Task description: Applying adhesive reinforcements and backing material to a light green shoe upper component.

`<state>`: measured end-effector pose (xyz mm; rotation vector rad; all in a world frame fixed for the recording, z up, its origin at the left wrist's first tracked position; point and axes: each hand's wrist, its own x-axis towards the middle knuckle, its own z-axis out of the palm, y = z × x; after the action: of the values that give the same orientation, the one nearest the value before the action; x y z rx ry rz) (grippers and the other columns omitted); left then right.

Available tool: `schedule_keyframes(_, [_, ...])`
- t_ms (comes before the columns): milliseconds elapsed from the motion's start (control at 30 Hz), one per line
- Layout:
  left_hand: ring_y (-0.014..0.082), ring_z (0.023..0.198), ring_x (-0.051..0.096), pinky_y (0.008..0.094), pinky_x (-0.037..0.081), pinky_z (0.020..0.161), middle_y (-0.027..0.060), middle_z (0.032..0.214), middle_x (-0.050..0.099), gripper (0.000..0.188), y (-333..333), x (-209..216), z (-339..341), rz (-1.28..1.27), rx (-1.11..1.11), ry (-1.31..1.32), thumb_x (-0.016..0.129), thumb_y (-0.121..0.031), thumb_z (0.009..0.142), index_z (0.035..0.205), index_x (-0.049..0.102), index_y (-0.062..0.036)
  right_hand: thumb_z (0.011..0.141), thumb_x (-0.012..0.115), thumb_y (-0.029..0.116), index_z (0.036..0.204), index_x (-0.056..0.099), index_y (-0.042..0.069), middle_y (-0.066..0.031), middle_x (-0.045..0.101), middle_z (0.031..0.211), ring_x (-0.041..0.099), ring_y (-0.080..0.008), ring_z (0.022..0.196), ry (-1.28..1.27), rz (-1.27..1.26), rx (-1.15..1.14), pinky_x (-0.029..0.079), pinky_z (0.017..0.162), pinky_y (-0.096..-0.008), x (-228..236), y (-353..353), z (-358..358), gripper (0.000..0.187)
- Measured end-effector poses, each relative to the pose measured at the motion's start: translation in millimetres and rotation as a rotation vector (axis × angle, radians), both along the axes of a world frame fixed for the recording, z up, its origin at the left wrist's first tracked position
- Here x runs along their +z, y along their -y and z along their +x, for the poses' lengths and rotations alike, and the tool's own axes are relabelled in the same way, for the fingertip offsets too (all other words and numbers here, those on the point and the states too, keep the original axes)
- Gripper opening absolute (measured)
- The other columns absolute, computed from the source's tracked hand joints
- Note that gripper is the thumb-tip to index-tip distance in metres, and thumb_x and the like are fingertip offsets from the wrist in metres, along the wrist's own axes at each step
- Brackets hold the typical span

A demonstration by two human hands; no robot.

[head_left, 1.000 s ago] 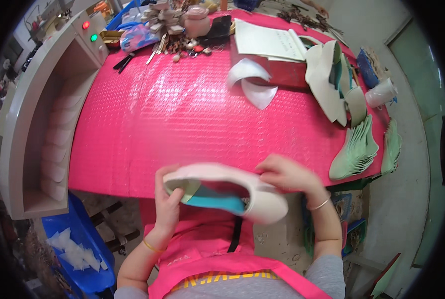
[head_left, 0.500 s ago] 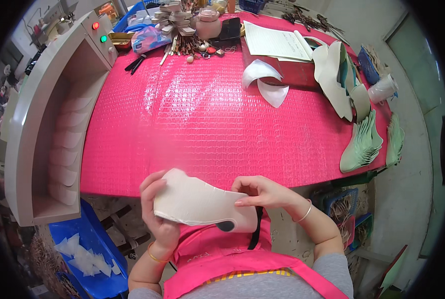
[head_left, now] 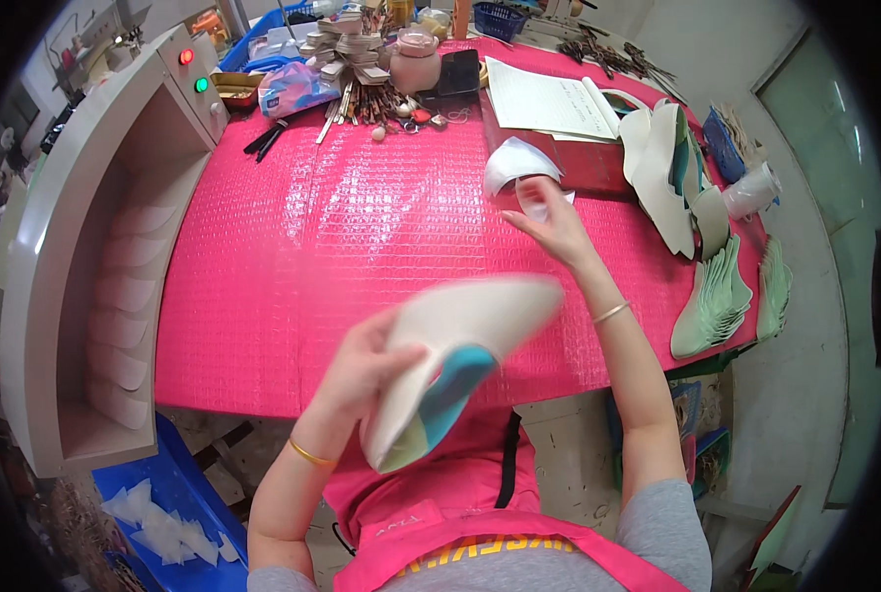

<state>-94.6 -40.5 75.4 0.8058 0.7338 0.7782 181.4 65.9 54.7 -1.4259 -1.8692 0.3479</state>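
Note:
My left hand (head_left: 357,370) grips a cream shoe upper (head_left: 475,306) by its edge, fingers wrapped round it. The upper is tilted and slightly blurred, its teal and pale green lining (head_left: 450,390) showing through the opening. My right hand (head_left: 551,225) is stretched forward over the pink table, thumb and fingers apart. Under its fingers is a thin white curved piece (head_left: 532,204), mostly covered by the hand; whether they touch it I cannot tell. A second white curved piece (head_left: 521,161) lies just beyond, against the red block.
A grey machine (head_left: 51,266) with red and green lights and pale pieces inside stands left. Cream uppers (head_left: 648,168) and green stacked pieces (head_left: 712,306) lie right. A notepad (head_left: 549,99), jar (head_left: 416,64) and brushes sit at the back. A blue bin (head_left: 189,493) stands below left.
My right hand has let go of the shoe upper and reached forward to the white pieces. My left hand has lifted and turned the upper, bringing its teal lining into view.

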Motion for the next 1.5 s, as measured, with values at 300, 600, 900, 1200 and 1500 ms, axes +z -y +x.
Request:
schedule_keyframes(300, [0.0207,0.101,0.052,0.0311,0.039,0.09,0.0097,0.099,0.055,0.041,-12,-9,-35,0.741,0.741,-0.885,0.051,-0.002,0.08,0.12,0.043,0.0015,0.081,0.055,0.008,0.088,0.059,-0.002,-0.0098,0.061,0.076,0.059,-0.0196,0.073,-0.049,0.039,-0.202,0.045,0.066,-0.0296,5,36,48,0.013])
schedule_keyframes(600, [0.0311,0.097,0.053,0.0369,0.042,0.083,0.0162,0.096,0.057,0.04,-108,5,125,1.318,0.186,-0.6,0.06,-0.008,0.07,0.109,0.054,-0.0009,0.083,0.052,0.006,0.097,0.058,-0.005,-0.0064,0.062,0.084,0.055,-0.0091,0.078,-0.093,-0.436,0.13,0.044,0.071,-0.0237,37,35,42,0.019])
schedule_keyframes(900, [0.0297,0.083,0.058,0.0366,0.047,0.071,0.0143,0.083,0.06,0.029,-124,6,137,1.075,0.002,-0.709,0.07,-0.015,0.059,0.085,0.062,-0.0029,0.081,0.056,0.006,0.117,0.042,0.001,-0.005,0.055,0.102,0.053,-0.0146,0.096,-1.14,-0.479,0.053,0.044,0.08,-0.0256,-5,56,38,0.038])
schedule_keyframes(1200, [0.012,0.062,0.058,0.0223,0.043,0.057,0.0052,0.077,0.059,0.021,-152,55,51,0.397,0.106,-0.257,0.061,-0.02,0.079,0.088,0.055,-0.003,0.065,0.054,-0.002,0.108,0.056,0.014,-0.0054,0.058,0.1,0.051,-0.0206,0.097,0.518,0.101,-0.175,0.033,0.081,-0.035,-33,20,33,0.046])
schedule_keyframes(1500, [0.0162,0.062,0.059,0.0252,0.046,0.058,0.0057,0.079,0.059,0.021,-108,38,5,0.201,0.085,0.072,0.056,-0.017,0.084,0.097,0.054,-0.0007,0.078,0.052,0.005,0.108,0.056,0.006,-0.0069,0.044,0.128,0.039,-0.027,0.117,0.742,0.115,-0.371,0.035,0.09,-0.0347,-13,-55,24,0.031])
